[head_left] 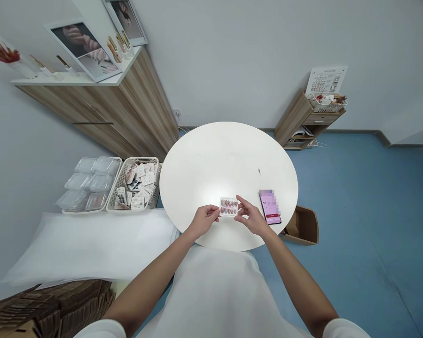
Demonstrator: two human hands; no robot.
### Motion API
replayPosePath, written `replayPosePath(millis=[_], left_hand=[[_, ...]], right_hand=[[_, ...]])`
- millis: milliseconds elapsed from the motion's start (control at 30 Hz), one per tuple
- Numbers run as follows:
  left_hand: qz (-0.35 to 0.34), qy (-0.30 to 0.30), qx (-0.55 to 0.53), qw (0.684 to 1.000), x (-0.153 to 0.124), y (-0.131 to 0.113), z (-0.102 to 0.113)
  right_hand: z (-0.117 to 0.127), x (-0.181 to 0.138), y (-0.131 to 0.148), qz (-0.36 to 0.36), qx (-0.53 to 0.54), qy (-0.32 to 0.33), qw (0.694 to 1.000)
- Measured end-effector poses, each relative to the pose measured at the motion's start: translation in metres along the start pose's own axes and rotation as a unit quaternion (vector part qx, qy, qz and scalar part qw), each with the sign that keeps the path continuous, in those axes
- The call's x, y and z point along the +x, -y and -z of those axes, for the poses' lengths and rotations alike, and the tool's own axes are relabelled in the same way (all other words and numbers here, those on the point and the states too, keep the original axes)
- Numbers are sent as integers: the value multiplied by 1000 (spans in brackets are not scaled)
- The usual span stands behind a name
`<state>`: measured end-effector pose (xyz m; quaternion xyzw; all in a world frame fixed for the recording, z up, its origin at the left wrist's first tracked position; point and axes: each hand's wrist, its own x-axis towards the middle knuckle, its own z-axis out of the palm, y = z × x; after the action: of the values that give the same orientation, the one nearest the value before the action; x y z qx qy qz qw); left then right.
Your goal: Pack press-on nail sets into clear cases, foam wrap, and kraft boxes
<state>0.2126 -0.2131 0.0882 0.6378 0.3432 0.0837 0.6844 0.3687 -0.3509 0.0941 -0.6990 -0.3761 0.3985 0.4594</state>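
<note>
Between my two hands, above the near part of the round white table [225, 155], is a small white card of press-on nails [229, 206]. Two rows of pinkish, patterned nails show on it. My left hand [206, 219] pinches the card's left edge between thumb and fingers. On the opposite edge, my right hand [249, 217] grips the card with its thumb low and index finger at the upper corner. A phone [270, 206] with a pink screen, partly blurred, lies on the table just right of my right hand.
Left of the table stand a white basket of nail cards [137, 184] and a basket of clear plastic boxes [91, 180]. White sheets [98, 244] lie nearer me. An open cardboard box [302, 226] sits at the table's right. A wooden cabinet [141, 94] and small shelf [308, 119] line the walls.
</note>
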Motion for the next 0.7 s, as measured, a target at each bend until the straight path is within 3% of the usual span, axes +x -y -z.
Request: replayPosePath(millis=[133,300,700], left_hand=[[-44,42,18,998,-1,-5,2],[-105,97,144,979,-2,-16,2],[-121,70,204,969,2,-15,-9]], right_hand=[[4,-3,-3,11,23,5,1000],[11,-8,-8,20,37,29,999],[16,-6,-18,43,-19,21,999]])
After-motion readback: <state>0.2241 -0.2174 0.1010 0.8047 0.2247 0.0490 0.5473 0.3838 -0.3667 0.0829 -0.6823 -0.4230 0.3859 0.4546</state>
